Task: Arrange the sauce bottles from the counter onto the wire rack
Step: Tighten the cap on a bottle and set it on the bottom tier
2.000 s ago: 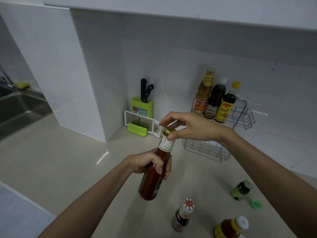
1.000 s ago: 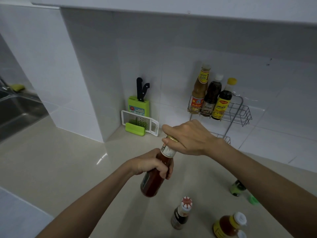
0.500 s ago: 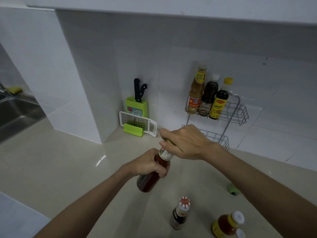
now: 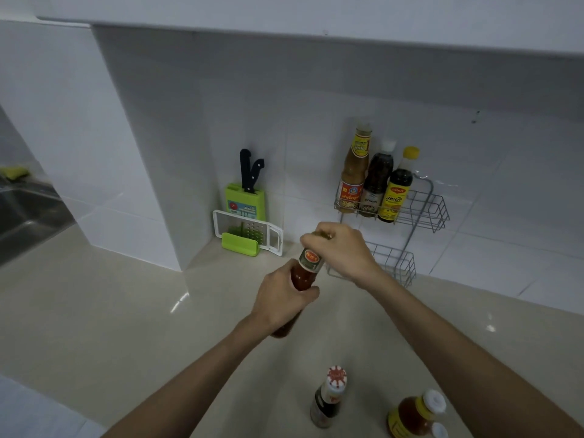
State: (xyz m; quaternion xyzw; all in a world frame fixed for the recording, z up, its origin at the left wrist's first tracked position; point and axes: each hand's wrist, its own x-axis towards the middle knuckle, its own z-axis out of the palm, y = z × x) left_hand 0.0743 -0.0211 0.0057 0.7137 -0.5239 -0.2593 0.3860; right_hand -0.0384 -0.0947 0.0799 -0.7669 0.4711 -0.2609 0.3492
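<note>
My left hand (image 4: pixel 282 303) grips the body of a red sauce bottle (image 4: pixel 306 269), tilted above the counter. My right hand (image 4: pixel 339 249) is closed over its cap, hiding it. Behind them stands a two-tier wire rack (image 4: pixel 426 210) against the tiled wall. Its upper tier holds three bottles: a tan sauce bottle (image 4: pixel 354 172), a dark bottle with a white cap (image 4: pixel 377 181) and a dark bottle with a yellow cap (image 4: pixel 398 188). On the counter near me stand a small dark bottle with a red-and-white cap (image 4: pixel 328 398) and an orange bottle with a white cap (image 4: pixel 417 415).
A green knife block (image 4: pixel 245 200) with black handles and a white grater (image 4: pixel 249 237) sit in the corner left of the rack. A steel sink (image 4: pixel 22 216) lies at far left. The rack's lower tier (image 4: pixel 395 263) holds nothing that I can see.
Both hands have stayed on the red bottle while it tipped and shifted slightly toward the rack. My right hand has closed fully over the cap. The view has tilted, hiding the small green bottle.
</note>
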